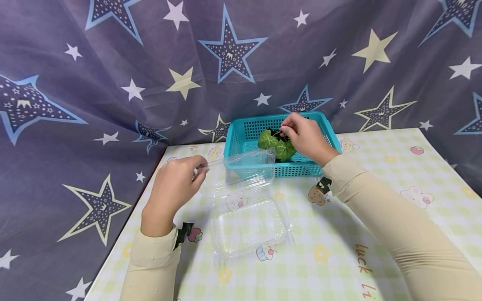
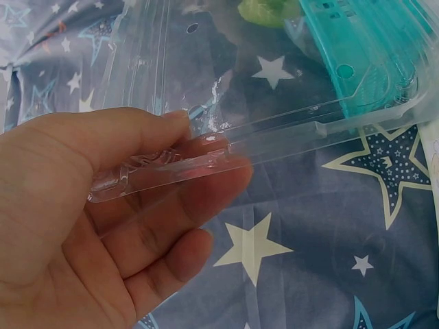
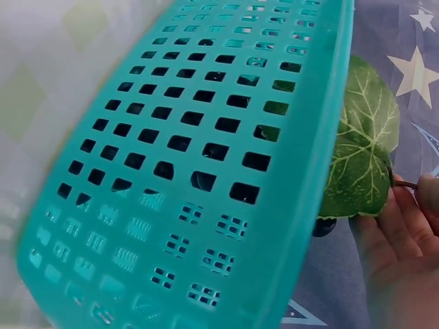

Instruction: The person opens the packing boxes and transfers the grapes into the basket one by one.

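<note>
A clear plastic hinged container [image 1: 250, 228] lies on the table with its lid raised. My left hand [image 1: 175, 184] pinches the edge of the lid [image 2: 274, 137] between thumb and fingers, as the left wrist view shows up close. Farther back, inside the teal basket [image 1: 234, 142], is a bunch of what look like dark grapes with green leaves [image 1: 284, 150]. My right hand [image 1: 306, 136], over the basket, pinches the brown stem [image 3: 406, 184] of the bunch. In the right wrist view the basket wall and a leaf hide most of the dark fruit [image 3: 324, 227].
The basket stands at the table's back edge, against a dark curtain [image 1: 150, 50] with stars. A checked, printed cloth [image 1: 339, 234] covers the table. Part of the raised lid overlaps the basket's front left in the head view.
</note>
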### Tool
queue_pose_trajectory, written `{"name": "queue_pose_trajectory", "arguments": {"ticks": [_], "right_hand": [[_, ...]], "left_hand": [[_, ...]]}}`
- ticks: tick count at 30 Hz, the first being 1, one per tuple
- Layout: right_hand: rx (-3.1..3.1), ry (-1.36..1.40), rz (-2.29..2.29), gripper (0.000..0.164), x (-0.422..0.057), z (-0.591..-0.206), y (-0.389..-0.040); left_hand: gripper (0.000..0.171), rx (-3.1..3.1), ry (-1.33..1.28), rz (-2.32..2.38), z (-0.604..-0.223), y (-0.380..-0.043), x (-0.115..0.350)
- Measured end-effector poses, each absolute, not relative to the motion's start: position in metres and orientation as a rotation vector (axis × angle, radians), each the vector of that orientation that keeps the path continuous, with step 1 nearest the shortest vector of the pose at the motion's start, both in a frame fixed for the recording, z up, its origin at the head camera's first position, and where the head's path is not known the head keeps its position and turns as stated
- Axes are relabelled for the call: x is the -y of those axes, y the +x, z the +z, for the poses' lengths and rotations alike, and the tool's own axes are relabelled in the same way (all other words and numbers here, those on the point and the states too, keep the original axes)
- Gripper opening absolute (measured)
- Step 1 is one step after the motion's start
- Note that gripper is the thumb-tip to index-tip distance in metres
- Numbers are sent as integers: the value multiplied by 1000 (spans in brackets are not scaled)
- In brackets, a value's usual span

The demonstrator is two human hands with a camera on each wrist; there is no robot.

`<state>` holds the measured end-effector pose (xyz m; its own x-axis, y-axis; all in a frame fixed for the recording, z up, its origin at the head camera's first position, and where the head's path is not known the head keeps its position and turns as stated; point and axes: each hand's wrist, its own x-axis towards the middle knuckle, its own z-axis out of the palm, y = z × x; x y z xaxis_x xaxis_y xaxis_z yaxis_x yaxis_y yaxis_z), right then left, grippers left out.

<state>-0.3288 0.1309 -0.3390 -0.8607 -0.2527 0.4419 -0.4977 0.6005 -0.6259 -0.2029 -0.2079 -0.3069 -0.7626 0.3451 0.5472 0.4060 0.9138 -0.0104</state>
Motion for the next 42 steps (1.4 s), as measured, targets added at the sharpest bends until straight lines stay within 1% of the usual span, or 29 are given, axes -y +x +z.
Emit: {"name": "queue_pose_trajectory", "arguments": {"ticks": [21,35,42], "right_hand": [[2558,584,1026,14,-135,-344,-332],[2590,542,906,13,-141,-349,-338],[2596,499,908,16,-145,-351,-340]], "left_hand": [[5,2521,-534,-153,-306,-202,208],[5,2507,-547,-147,-307,-204,208],[5,2511,-545,-145,-307,-204,208]]}}
